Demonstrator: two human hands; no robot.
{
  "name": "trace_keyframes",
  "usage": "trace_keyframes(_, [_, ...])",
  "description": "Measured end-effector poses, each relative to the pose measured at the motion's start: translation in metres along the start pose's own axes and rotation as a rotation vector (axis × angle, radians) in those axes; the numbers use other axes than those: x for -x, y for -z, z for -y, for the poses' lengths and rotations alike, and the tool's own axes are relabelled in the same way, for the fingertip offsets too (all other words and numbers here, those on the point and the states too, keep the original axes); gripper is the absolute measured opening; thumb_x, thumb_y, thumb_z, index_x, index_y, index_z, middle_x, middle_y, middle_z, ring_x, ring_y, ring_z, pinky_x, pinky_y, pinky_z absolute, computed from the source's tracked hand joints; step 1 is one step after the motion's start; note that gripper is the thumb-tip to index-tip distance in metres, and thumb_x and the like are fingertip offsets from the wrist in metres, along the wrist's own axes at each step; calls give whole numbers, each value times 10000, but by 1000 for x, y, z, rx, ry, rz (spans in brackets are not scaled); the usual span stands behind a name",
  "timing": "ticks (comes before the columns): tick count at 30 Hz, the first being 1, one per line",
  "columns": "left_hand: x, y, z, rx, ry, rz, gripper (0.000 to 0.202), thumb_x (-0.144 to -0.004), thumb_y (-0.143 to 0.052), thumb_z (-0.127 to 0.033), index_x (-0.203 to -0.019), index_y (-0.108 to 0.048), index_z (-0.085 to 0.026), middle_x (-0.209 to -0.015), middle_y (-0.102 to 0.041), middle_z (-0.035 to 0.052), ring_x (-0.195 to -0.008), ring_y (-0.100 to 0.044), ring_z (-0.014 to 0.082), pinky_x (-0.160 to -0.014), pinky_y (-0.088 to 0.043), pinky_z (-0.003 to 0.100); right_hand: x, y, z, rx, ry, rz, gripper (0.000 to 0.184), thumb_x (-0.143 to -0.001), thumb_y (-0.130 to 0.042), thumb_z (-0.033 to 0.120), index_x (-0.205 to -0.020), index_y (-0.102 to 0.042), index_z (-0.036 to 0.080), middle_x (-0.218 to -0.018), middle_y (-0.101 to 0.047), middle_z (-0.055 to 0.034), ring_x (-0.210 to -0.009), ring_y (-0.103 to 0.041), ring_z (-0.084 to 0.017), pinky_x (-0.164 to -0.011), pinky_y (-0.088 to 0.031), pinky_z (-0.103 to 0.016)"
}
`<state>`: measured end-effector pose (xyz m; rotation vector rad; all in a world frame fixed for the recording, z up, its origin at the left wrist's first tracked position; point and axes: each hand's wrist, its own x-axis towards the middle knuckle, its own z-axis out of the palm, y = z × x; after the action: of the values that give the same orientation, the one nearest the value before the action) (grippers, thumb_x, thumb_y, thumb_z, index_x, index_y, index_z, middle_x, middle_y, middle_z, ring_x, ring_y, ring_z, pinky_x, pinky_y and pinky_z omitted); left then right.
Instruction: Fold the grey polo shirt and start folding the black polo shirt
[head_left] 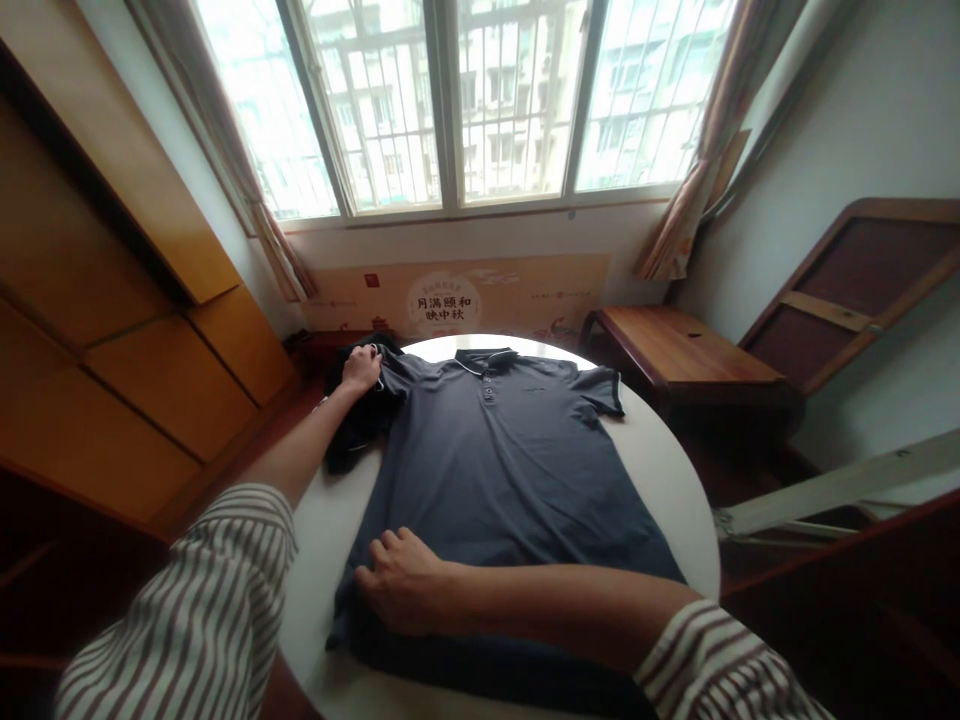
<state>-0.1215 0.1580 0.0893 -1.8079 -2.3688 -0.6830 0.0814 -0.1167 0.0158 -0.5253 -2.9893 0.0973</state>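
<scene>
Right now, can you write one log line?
polo shirt: front up, on white table; left hand: holding sleeve; right hand: on lower side

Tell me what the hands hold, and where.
The shirt: the left hand grips a sleeve; the right hand is at the lower side edge, its grip unclear.

Bright barred windows (pixel 517 100) above a pale wall (pixel 390 240), wooden cabinets (pixel 150 370) left, low brown table (pixel 690 345) right

Free tabletop (pixel 670 470) right, dark cloth (pixel 351 432) left
</scene>
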Motion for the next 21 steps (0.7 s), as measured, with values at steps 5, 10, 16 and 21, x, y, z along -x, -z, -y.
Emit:
trace_keyframes(5, [-16,1,9,81,75,-11,288,-937,-486,-262,-1150,-625,-127,-1170,-681,156,-1105,-637,253,-927,-479,316,17,-3,2,-30,149,-17,212,-821,-627,362,-893,-607,164,-857,-632,-66,-749,-590,-221,-631,-474,-351])
trace_keyframes(10, [-28,11,12,129,117,62,193,-830,-636,-262,-976,-690,-149,-1030,-723,119,-988,-677,241,-867,-508,295,33,5,13,-70,110,-54,252,-898,-559,421,-859,-618,179,-852,-647,-57,-731,-598,-219,-602,-460,-342])
trace_keyframes(16, [-15,28,-23,66,-29,-112,448,-659,-684,-97,-1104,-632,-117,-1176,-618,174,-1044,-640,303,-930,-500,386,41,47,-61,-174,-79,-28,305,-958,-458,404,-871,-653,186,-877,-700,-65,-740,-646,-174,-607,-429,-263])
trace_keyframes(21, [3,-8,-95,185,-333,78,329,-774,-568,-121,-1083,-680,-131,-1131,-674,120,-1100,-620,241,-1023,-444,312,46,69,-213,-122,-671,-80,234,-931,-525,292,-851,-705,165,-933,-711,-89,-831,-654,-174,-705,-429,-221])
